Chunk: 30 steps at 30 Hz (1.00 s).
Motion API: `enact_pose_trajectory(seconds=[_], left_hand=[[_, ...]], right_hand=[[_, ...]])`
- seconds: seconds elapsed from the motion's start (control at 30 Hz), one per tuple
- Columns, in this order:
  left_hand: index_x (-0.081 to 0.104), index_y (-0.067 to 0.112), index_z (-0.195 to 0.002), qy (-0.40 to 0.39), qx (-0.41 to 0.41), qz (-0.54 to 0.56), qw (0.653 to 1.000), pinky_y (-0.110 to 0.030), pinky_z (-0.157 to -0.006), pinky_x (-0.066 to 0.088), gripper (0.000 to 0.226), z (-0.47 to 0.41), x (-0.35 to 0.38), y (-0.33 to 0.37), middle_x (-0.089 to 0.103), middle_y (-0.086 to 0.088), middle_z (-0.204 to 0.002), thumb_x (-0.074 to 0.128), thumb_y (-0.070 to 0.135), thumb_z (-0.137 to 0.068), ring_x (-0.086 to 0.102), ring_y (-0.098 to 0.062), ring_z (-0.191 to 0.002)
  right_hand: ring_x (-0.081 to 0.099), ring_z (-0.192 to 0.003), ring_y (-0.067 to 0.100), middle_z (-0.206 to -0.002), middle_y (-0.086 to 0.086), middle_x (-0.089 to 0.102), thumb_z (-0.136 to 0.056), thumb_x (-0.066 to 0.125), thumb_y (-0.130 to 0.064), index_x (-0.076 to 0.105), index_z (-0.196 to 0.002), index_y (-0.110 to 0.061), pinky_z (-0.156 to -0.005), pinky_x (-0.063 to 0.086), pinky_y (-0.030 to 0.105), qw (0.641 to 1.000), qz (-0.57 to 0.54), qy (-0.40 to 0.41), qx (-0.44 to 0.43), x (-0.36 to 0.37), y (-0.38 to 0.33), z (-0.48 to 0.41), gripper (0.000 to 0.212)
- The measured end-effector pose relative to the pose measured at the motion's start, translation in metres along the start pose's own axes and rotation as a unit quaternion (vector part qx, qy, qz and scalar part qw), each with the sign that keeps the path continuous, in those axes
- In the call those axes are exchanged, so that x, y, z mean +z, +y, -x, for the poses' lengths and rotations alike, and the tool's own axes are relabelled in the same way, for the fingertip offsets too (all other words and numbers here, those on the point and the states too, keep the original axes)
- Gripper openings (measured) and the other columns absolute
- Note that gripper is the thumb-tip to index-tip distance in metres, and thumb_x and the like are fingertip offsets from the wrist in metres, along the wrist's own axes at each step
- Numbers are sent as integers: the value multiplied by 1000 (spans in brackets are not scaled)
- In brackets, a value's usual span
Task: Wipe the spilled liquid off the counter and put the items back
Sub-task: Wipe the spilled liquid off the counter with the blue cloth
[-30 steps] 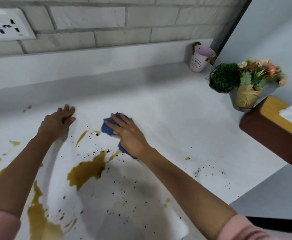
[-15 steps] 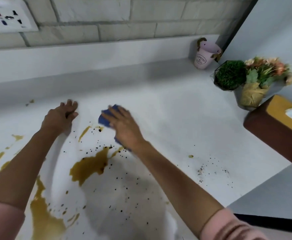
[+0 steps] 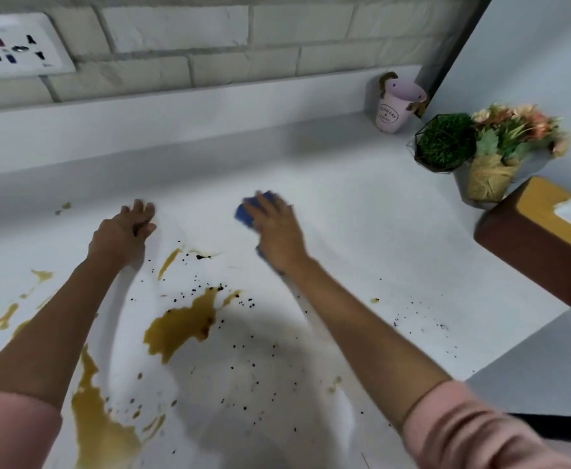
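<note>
1. Our right hand [image 3: 277, 231] presses the blue cloth [image 3: 245, 213] flat-fingered on the counter [image 3: 311, 184]
2. Left hand [image 3: 125, 228] rests loosely curled, holding nothing
3. Biggest brown puddle [image 3: 179, 326] sits nearer us, left of the cloth, between both arms

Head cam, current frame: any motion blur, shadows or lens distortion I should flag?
Head view: motion blur smears the right hand and the blue cloth, while the left hand is fairly sharp. Head view: a broad soft shadow lies on the counter between the arms, reaching the brown spill. Head view: slight wide-angle bowing along the backsplash; no strong glare.
</note>
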State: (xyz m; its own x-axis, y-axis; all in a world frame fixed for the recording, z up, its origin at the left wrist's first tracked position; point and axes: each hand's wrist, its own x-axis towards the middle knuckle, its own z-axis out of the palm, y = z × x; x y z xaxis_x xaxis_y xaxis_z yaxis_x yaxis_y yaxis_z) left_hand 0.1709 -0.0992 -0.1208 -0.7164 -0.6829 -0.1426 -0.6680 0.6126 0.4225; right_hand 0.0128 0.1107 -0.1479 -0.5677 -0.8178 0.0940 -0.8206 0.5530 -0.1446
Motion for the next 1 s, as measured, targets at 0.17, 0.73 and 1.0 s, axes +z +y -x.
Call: enact_pose_trajectory(seconds=[0.17, 0.73, 1.0], left_hand=[[43, 24, -140, -10, 7, 6, 1000, -42, -113, 25, 46, 0, -1, -2, 36, -10, -151, 50, 28, -95, 27, -32, -141], [49, 9, -135, 54, 213, 79, 972, -37, -116, 19, 38, 75, 18, 72, 41, -8, -146, 41, 9, -98, 30, -23, -141], [56, 10, -129, 84, 200, 113, 970, -32, -112, 26, 35, 101, 4, 81, 49, -7, -141, 42, 6, -97, 36, -22, -138]], right_hand=[[18, -145, 24, -155, 10, 25, -84, 61, -9, 38, -142, -16, -118, 9, 32, 987, -105, 4, -118, 16, -48, 35, 63], [42, -122, 38, -147, 17, 39, -51, 63, 11, 57, -129, -15, -103, 33, 35, 976, -214, 27, -17, -11, -26, 101, 83], [52, -123, 20, -132, 11, 58, -85, 46, 15, 60, -125, -6, -98, 31, 4, 895, -441, 54, 50, -83, 5, 96, 47]])
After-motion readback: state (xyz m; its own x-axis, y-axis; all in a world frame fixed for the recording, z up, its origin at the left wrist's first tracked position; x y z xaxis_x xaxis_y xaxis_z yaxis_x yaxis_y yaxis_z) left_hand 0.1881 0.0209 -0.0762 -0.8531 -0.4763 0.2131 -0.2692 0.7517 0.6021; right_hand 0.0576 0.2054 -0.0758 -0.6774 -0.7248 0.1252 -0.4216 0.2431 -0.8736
